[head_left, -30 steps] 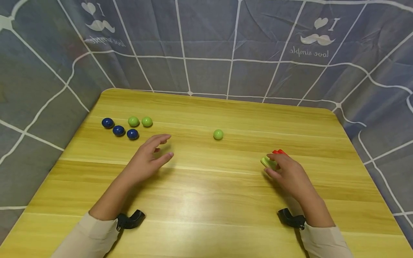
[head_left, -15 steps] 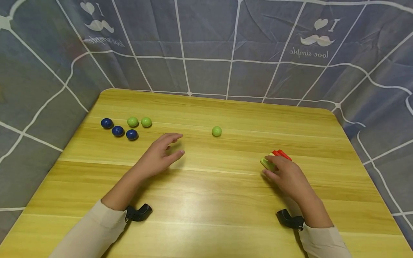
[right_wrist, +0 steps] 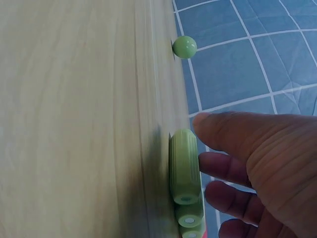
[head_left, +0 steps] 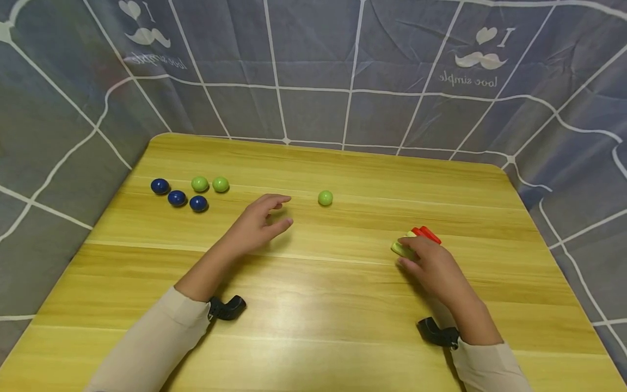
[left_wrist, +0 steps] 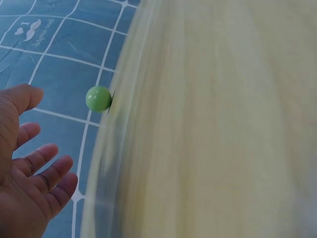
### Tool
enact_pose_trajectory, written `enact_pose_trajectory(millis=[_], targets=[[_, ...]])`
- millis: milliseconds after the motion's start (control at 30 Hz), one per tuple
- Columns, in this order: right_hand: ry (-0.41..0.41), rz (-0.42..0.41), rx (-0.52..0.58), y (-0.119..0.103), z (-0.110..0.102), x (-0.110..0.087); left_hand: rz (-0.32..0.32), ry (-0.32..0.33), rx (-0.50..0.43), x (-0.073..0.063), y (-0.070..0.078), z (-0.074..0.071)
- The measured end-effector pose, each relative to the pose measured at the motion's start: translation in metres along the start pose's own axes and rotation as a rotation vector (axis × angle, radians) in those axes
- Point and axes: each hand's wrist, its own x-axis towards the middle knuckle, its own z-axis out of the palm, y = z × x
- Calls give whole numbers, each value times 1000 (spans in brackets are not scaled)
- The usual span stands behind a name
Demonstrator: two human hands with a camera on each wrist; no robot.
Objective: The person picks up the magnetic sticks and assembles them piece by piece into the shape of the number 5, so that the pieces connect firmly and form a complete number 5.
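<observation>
My left hand (head_left: pixel 257 226) hovers over the left-middle of the table, thumb and fingers apart with nothing between them. A round, glossy green ball (head_left: pixel 325 197) lies ahead and to the right of its fingertips; the left wrist view also shows this ball (left_wrist: pixel 98 99). On the right, my right hand (head_left: pixel 436 269) is held with loosely bent fingers beside a row of light green pieces (head_left: pixel 403 250). From the right wrist, the nearest green piece (right_wrist: pixel 184 168) appears oblong and ridged, with the thumb close above its end. My right hand partly covers the row.
Red pieces (head_left: pixel 430 234) lie just beyond the light green ones. At the far left are several dark blue egg-like pieces (head_left: pixel 177 198) and two green ones (head_left: pixel 220 184). Grey-blue cloth (head_left: pixel 313 114) with white lines hangs around the wooden table (head_left: pixel 313 316).
My left hand has moved right and slightly forward, nearing the lone green ball. That ball has shifted slightly away from me. My right hand has stayed almost in place by the light green pieces.
</observation>
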Motion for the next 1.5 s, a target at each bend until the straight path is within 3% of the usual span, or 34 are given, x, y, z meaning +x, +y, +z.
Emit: enact_pose_trajectory(millis=[167, 433, 733, 933, 1500], targets=[[11, -46, -27, -1, 2, 2, 5, 2, -24, 10, 0, 4], [-9, -45, -29, -2, 5, -1, -35, 8, -90, 31, -2, 12], [-1, -56, -22, 0, 5, -3, -29, -8, 51, 52, 6, 36], [4, -77, -18, 1, 8, -2, -29, 16, 56, 60, 9, 44], [-12, -85, -26, 0, 12, -5, -80, -15, 96, 84, 6, 57]])
